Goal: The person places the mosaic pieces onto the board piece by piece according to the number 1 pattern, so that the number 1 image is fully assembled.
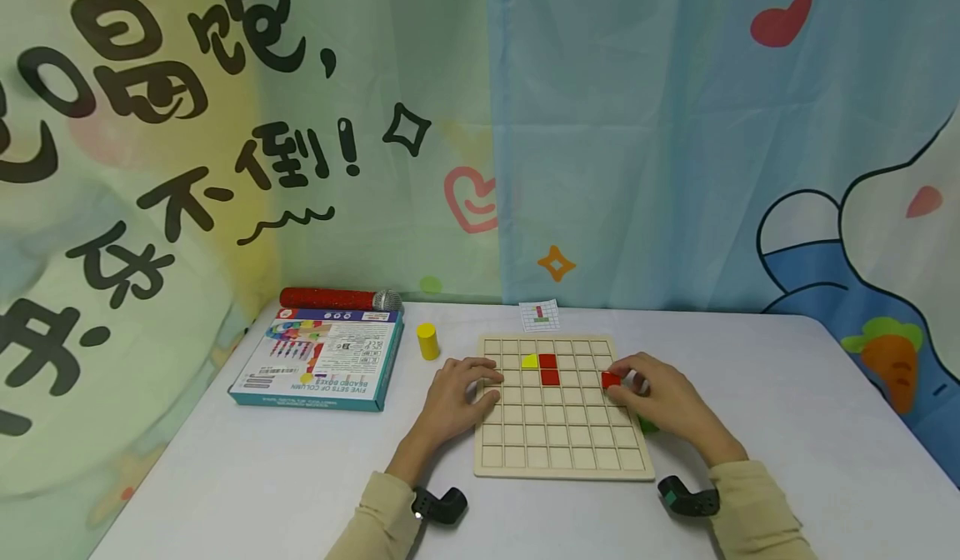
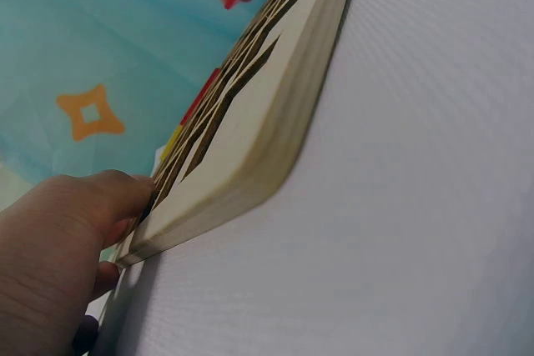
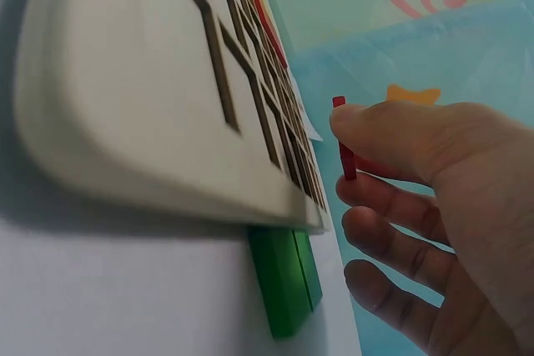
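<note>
A wooden grid board (image 1: 540, 458) lies on the table. One yellow tile (image 1: 529, 362) and two red tiles (image 1: 551, 377) sit in its upper cells. My left hand (image 1: 456, 393) holds the board's left edge, with a digit over the top face and another low beside the rim in the left wrist view. Between thumb and index finger my right hand (image 1: 663, 393) pinches a red square tile (image 3: 345, 147) above the board's right side. The other fingers of that hand are bent loosely and hold nothing. Green pieces (image 3: 284, 281) lie at the board's right edge, partly hidden in the head view.
A small pattern card (image 1: 539, 316) lies behind the board. To the left stand a yellow cylinder (image 1: 428, 342) and a flat boxed set (image 1: 315, 360), with a red microphone (image 1: 337, 298) behind the box. A printed curtain (image 1: 637, 168) hangs behind the table.
</note>
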{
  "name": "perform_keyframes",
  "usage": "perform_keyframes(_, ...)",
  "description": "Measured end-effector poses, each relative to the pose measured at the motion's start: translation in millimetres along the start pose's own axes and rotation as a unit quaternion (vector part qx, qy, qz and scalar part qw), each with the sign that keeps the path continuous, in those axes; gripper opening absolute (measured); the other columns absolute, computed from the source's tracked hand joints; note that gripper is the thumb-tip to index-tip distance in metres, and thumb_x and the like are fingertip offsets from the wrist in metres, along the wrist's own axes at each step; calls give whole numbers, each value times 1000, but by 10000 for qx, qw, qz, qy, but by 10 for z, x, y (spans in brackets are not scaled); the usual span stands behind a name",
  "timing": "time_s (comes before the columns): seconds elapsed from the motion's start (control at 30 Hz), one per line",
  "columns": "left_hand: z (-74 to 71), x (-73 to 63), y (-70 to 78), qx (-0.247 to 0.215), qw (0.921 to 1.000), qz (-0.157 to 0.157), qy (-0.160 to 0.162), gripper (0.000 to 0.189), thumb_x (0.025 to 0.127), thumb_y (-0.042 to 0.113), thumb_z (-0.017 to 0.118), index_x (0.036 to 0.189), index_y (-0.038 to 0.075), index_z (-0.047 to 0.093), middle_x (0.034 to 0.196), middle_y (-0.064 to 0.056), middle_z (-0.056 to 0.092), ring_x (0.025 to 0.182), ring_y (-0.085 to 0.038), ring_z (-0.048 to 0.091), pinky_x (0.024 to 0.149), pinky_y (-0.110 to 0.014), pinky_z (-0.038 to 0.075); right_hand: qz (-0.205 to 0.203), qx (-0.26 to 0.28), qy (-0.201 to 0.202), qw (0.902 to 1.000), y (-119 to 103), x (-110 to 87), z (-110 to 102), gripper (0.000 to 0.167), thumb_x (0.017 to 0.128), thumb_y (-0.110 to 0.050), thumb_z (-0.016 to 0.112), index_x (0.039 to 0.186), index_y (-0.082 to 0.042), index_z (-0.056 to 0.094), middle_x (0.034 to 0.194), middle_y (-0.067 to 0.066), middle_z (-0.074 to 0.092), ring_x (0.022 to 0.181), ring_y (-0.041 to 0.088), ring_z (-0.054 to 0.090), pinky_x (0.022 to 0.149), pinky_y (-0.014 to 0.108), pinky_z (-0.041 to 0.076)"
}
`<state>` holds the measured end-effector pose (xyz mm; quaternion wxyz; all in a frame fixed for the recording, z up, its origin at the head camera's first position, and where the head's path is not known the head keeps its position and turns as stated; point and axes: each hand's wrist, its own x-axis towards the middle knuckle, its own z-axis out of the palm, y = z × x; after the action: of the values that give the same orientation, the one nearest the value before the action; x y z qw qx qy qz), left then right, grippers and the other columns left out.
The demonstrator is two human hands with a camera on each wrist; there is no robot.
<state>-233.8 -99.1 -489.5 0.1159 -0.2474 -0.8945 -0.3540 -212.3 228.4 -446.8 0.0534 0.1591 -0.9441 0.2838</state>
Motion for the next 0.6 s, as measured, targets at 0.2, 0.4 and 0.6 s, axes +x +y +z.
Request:
perform_keyframes(0.2, 3, -5, -1, 19, 10000, 24, 7, 21, 84, 23, 67, 104, 21, 70, 123, 3, 63, 98, -16, 52, 82, -36, 37, -163, 71, 3, 9998, -50, 0, 36, 29, 84, -27, 70, 110, -14, 64, 98, -1, 63, 73, 6, 50, 57, 23, 39)
perform_keyframes(0.4, 4, -8, 6, 25, 10000, -46, -18, 20, 84, 24, 67, 104, 22, 70, 123, 5, 62, 100, -16, 51, 83, -36, 37, -187, 102, 48, 9998, -102, 9, 61, 29, 84, -26, 71, 109, -13, 65, 95, -1, 63, 71, 6, 50, 57, 22, 39)
perform_keyframes(0.6, -2, -1, 13, -2, 10000, -68, -10, 20, 84, 23, 67, 104, 22, 70, 123, 4, 62, 100, -15, 51, 83, -36, 37, -46, 132, 3, 9999, -168, 28, 98, 26, 84, -29, 71, 105, -15, 65, 89, -4, 61, 69, 7, 48, 58, 23, 39)
